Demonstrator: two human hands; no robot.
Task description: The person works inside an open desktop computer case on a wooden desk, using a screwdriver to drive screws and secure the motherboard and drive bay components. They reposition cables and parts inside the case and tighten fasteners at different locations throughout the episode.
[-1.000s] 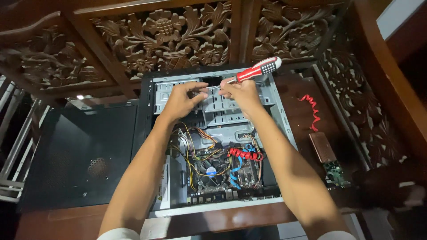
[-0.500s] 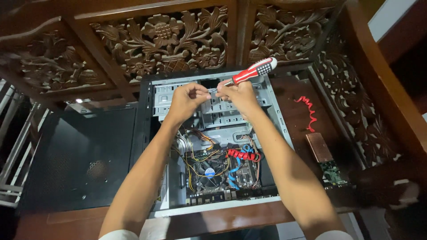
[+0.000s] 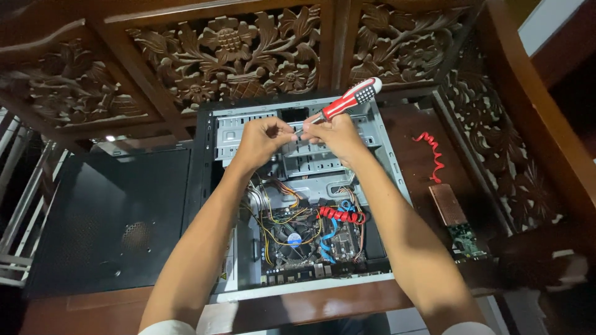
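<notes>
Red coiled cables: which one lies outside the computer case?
The coiled cable on the wooden table right of the case, above the loose card. The other coil lies inside, across the motherboard.

Left hand (image 3: 264,138): forearm extended forward, fingers curled and pinched together, meeting the right hand. Right hand (image 3: 332,135): forearm extended forward, fingers closed in a grip. Both forearms bare, converging.

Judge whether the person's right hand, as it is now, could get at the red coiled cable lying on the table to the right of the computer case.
Probably yes: the red coiled cable lies uncovered right of the computer case, nothing between. But the right hand holds a red-handled screwdriver.
</notes>
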